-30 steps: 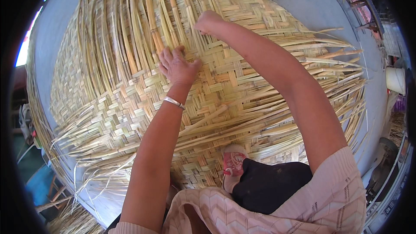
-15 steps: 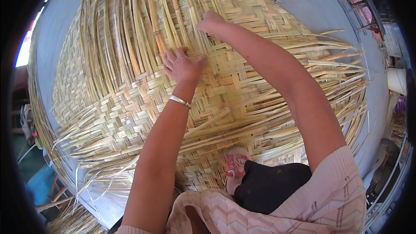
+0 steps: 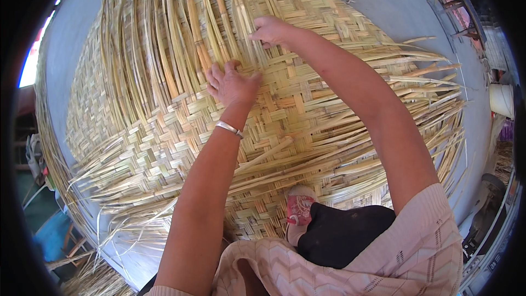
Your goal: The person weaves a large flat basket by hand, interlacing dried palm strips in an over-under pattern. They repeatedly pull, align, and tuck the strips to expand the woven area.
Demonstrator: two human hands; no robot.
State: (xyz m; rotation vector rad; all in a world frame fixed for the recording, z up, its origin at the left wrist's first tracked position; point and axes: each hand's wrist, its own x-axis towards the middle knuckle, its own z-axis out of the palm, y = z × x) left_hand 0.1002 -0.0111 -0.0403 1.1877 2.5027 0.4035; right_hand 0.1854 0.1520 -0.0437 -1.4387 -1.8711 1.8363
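Both arms reach forward, left hand [image 3: 230, 83] spread flat, right hand [image 3: 269, 30] loosely curled.

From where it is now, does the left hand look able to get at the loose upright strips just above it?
Probably yes: the left hand rests on the woven mat right at the base of the loose strips, with nothing between them.

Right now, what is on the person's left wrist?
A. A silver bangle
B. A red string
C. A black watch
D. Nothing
A: a thin silver bangle circles the wrist just below the left hand, which presses on the woven mat.
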